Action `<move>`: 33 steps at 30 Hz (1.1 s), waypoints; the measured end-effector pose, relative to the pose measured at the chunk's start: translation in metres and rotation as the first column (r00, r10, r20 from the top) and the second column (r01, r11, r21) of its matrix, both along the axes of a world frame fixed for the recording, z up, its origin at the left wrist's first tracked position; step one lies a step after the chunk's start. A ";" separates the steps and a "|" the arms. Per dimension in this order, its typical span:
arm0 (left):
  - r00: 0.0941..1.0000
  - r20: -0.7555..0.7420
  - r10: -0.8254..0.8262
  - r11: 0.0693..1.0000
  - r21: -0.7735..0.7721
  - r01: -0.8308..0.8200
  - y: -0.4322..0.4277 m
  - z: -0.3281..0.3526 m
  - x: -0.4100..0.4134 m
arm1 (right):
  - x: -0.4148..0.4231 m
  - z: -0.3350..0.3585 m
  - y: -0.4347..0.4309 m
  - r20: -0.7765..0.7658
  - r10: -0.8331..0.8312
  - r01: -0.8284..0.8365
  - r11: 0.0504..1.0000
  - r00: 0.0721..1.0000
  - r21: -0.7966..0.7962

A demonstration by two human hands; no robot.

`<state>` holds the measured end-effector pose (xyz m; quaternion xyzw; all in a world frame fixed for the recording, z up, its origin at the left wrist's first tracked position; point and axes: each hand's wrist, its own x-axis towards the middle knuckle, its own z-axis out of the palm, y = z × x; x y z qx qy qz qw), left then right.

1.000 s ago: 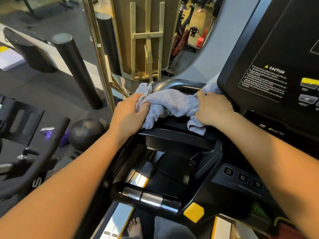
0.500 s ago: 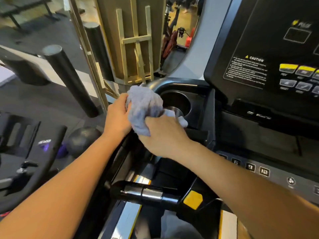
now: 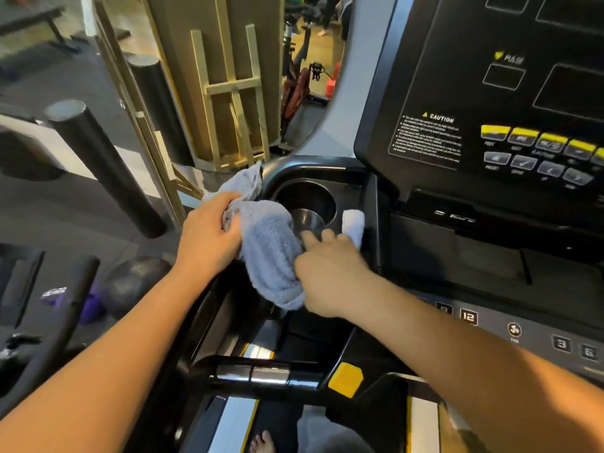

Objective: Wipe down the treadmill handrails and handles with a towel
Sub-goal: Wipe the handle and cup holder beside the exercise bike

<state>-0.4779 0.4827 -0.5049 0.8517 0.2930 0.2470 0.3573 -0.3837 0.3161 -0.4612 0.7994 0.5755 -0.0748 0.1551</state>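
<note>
A light grey towel is bunched over the left edge of the treadmill's black console tray, beside the round cup holder. My left hand grips the towel's left part at the top of the black left handrail. My right hand holds the towel's lower right part, with a white end sticking up past my fingers. A short handle with chrome sensor bands runs across below my arms.
The console panel with yellow and grey buttons rises at the right. Black foam rollers and a wooden frame stand at the left, a dark ball on the floor. A bare foot stands on the belt.
The towel lay spread across the tray's top edge between both hands. My right hand then came left and down, gathering it into a bunch beside the cup holder, which now shows. The view shifted right.
</note>
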 end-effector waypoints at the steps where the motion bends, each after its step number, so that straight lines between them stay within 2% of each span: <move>1: 1.000 -0.004 -0.007 1.000 0.002 0.007 0.001 -0.001 -0.001 | -0.008 0.000 0.008 0.039 0.006 -0.005 1.000 0.999 -0.012; 4: 1.000 -0.008 0.005 1.000 -0.001 -0.005 0.003 -0.003 -0.001 | -0.018 -0.005 0.018 0.077 0.026 -0.029 0.999 0.997 0.033; 7: 1.000 0.009 0.011 1.000 -0.012 -0.011 0.002 -0.004 -0.003 | -0.007 -0.014 0.005 -0.025 0.136 -0.131 0.979 0.990 0.155; 10: 1.000 0.022 -0.001 1.000 0.001 0.001 0.001 -0.005 -0.004 | 0.013 -0.008 -0.017 -0.213 0.072 -0.032 0.982 0.974 0.187; 14: 0.999 0.012 0.032 0.999 0.041 -0.032 0.001 -0.008 -0.001 | 0.038 0.025 -0.045 -0.293 -0.026 0.080 0.981 0.956 0.174; 15: 0.999 0.014 0.042 0.998 0.041 -0.042 0.000 -0.008 0.000 | 0.041 0.031 -0.050 -0.280 -0.075 0.141 0.965 0.957 0.220; 18: 0.999 0.008 0.051 0.998 0.046 -0.051 -0.001 -0.007 0.001 | 0.027 0.028 -0.051 -0.007 -0.149 0.140 0.912 0.989 0.385; 19: 0.999 0.005 0.047 0.998 0.049 -0.047 0.000 -0.007 0.001 | 0.020 0.024 -0.049 0.019 -0.138 0.119 0.913 0.990 0.390; 21: 0.999 -0.001 0.036 0.998 0.044 -0.036 0.001 -0.007 0.000 | 0.001 0.011 -0.042 -0.023 -0.069 0.073 0.917 0.997 0.393; 23: 1.000 0.002 0.031 0.999 0.025 -0.031 0.002 -0.008 -0.002 | -0.022 0.004 -0.028 -0.175 0.019 0.037 0.951 0.984 0.307; 25: 1.000 0.000 0.030 1.000 -0.001 -0.030 0.003 -0.007 -0.003 | -0.041 -0.004 -0.011 -0.463 0.000 0.062 0.991 0.886 0.119; 26: 1.000 -0.002 0.028 1.000 -0.010 -0.028 0.004 -0.007 -0.003 | -0.049 -0.009 0.000 -0.541 -0.025 0.062 0.997 0.841 0.051; 30: 1.000 0.013 0.019 1.000 -0.021 -0.019 0.006 -0.007 -0.005 | -0.048 -0.025 0.026 -0.584 -0.091 0.128 0.992 0.806 0.022; 33: 1.000 0.003 0.007 0.999 -0.037 -0.007 0.001 -0.002 -0.005 | -0.028 -0.028 0.014 -0.484 -0.211 0.155 0.976 0.849 -0.155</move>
